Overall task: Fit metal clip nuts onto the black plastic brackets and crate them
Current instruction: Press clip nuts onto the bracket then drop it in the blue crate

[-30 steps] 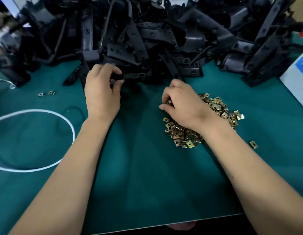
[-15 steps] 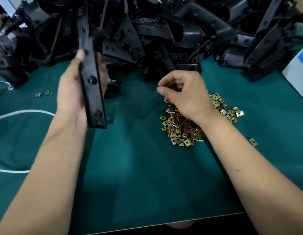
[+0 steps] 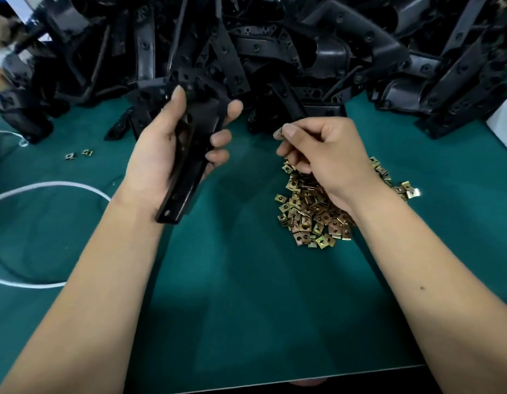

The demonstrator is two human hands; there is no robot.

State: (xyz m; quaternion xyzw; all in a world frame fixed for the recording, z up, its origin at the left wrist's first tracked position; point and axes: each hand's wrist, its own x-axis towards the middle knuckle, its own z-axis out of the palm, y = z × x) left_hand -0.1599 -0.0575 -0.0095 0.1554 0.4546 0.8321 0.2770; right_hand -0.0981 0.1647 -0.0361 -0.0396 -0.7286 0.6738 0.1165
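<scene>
Black bracket (image 3: 189, 155) in left hand (image 3: 172, 149); clip nut (image 3: 279, 133) pinched right (image 3: 326, 155)

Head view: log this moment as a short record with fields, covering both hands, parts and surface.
left hand: grips a black bracket, held above the mat
right hand: pinches a clip nut at the fingertips
loose nuts: pile under the right wrist; two strays at left
bracket heap: along the far edge
surface: green mat
other: white cable at left
</scene>
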